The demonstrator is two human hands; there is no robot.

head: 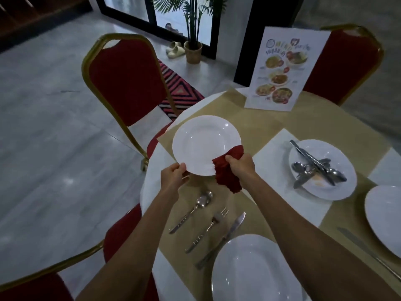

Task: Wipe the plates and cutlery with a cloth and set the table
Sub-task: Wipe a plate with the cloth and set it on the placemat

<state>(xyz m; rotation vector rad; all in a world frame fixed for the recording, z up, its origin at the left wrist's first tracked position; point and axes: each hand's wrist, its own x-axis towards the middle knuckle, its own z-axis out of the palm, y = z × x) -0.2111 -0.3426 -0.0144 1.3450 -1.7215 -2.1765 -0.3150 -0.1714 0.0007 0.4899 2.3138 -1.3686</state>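
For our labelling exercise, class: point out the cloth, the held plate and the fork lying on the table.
cloth [226, 175]: head view, on its folds hanging below the plate's rim.
held plate [206, 145]: head view, centre of its well.
fork [207, 230]: head view, middle of its handle.

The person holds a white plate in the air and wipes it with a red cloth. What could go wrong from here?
1. The left hand grips the plate only at its rim, near the table edge; it might slip and fall.
2. The red cloth in the right hand hangs low and could drag the spoon below.
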